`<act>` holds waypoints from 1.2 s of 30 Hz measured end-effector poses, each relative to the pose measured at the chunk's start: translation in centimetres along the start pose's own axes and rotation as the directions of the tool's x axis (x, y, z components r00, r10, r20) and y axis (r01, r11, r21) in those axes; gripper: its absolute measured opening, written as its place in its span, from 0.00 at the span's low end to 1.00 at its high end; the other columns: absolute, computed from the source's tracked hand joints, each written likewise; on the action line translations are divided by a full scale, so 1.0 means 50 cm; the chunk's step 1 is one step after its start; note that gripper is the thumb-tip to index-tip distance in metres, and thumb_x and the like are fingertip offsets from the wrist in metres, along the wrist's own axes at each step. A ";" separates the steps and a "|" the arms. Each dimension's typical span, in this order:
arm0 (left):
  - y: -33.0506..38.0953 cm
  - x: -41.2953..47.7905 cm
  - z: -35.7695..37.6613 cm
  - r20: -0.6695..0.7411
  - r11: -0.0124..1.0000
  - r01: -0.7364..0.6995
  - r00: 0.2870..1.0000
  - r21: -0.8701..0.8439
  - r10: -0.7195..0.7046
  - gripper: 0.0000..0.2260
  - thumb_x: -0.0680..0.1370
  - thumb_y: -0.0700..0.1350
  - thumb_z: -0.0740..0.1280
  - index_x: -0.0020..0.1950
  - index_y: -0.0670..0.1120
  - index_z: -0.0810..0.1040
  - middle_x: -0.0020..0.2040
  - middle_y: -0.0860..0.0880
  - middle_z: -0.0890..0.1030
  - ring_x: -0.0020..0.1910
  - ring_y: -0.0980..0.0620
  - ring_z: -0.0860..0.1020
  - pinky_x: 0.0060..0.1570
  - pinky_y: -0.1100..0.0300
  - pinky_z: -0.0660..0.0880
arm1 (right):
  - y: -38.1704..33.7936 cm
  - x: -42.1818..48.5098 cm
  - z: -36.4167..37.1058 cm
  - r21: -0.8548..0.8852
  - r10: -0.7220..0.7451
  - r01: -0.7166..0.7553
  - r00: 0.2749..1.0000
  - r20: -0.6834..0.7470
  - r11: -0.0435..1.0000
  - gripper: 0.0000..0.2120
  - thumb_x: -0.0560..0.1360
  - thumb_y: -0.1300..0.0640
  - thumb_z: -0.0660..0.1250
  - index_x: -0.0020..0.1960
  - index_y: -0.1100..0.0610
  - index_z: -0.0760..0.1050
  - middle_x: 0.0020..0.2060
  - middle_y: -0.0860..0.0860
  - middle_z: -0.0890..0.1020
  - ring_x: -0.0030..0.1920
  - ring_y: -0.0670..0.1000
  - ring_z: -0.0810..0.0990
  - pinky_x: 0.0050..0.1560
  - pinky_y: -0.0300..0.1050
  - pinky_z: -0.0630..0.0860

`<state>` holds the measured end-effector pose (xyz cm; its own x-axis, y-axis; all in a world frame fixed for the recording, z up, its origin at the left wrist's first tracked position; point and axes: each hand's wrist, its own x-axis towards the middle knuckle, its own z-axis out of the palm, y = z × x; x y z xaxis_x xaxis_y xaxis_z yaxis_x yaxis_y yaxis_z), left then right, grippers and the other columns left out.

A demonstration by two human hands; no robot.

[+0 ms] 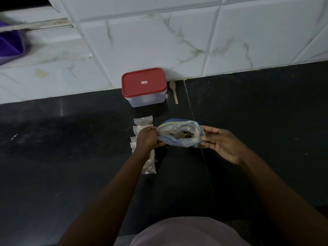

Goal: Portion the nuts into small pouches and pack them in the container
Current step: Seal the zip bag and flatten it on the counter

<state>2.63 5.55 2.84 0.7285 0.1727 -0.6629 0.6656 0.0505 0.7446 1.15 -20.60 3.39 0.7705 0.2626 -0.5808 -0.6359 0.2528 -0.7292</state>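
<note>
The counter (71,157) is dark and meets a tiled wall (159,41) along its rear edge. The left half and the far right of the counter offer open surface.

- Purple cloth (8,41): one, by the wall at far left.
- Small pouches (143,121): a front-to-back row at counter centre. At least five are visible; the forearm covers part of the row, so the exact count cannot be told.
- Left hand (149,137): over the row, fingers pinching the left rim of the zip bag (179,128).
- Container (147,100): one, red lid (143,82) on, against the rear edge.
- Wooden spoon (174,92): one, just right of the container.
- Zip bag: one, mouth open, few nuts (186,135) inside.
- Right hand (220,142): thumb and fingers pinch the right rim.
</note>
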 end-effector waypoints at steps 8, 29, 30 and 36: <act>0.016 -0.035 0.001 0.195 0.997 0.034 0.981 -0.074 -0.019 0.09 0.81 0.39 0.65 0.60 0.42 0.77 0.55 0.40 0.82 0.50 0.44 0.84 0.43 0.56 0.84 | 0.009 0.007 0.011 -0.019 -0.060 0.058 0.975 -0.215 0.998 0.18 0.73 0.66 0.74 0.63 0.59 0.80 0.53 0.55 0.87 0.53 0.53 0.87 0.50 0.47 0.83; -0.031 -0.041 0.028 -0.231 0.789 -0.377 0.815 0.485 0.532 0.08 0.75 0.44 0.74 0.40 0.43 0.79 0.34 0.48 0.81 0.35 0.52 0.80 0.36 0.61 0.78 | 0.000 0.028 0.023 -0.822 -0.606 0.086 0.719 -0.340 0.563 0.10 0.72 0.67 0.72 0.45 0.52 0.81 0.44 0.50 0.81 0.40 0.46 0.82 0.37 0.42 0.81; -0.030 -0.040 0.030 -0.224 0.790 -0.375 0.820 0.484 0.526 0.08 0.76 0.44 0.74 0.41 0.43 0.79 0.35 0.48 0.80 0.35 0.53 0.79 0.36 0.62 0.77 | -0.005 0.025 0.027 -0.686 -0.486 0.094 0.775 -0.405 0.721 0.08 0.74 0.65 0.72 0.46 0.53 0.81 0.45 0.52 0.83 0.41 0.48 0.84 0.36 0.42 0.83; -0.024 -0.032 0.023 -0.076 0.979 -0.196 0.977 0.060 0.201 0.06 0.78 0.44 0.73 0.50 0.42 0.79 0.51 0.43 0.85 0.49 0.47 0.86 0.52 0.48 0.84 | -0.032 0.002 0.010 -0.170 -0.099 0.058 0.965 -0.243 0.984 0.13 0.76 0.62 0.73 0.60 0.57 0.79 0.53 0.56 0.86 0.53 0.54 0.87 0.55 0.49 0.83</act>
<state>0.86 4.08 2.89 0.8328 0.2532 -0.4923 0.5181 -0.0432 0.8542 2.23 -20.51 4.65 0.8171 0.0017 -0.5765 -0.5734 0.1052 -0.8125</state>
